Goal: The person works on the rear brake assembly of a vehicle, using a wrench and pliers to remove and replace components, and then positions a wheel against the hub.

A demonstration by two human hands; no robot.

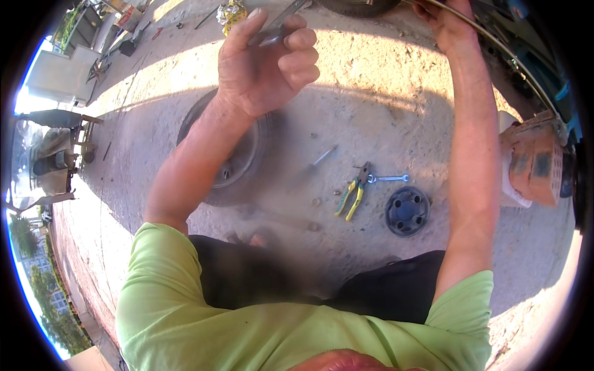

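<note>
The raised left hand (267, 71) has its fingers curled around a slim silver metal tool (288, 12), held above the grey concrete floor (383, 123). The right hand (451, 29) reaches up beside a thin curved metal edge (515, 57); its fingers are partly cut off, so its grip cannot be told. Below lie yellow-and-green-handled pliers (364, 171), touching or just beside a small silver open-ended wrench (391, 179).
</note>
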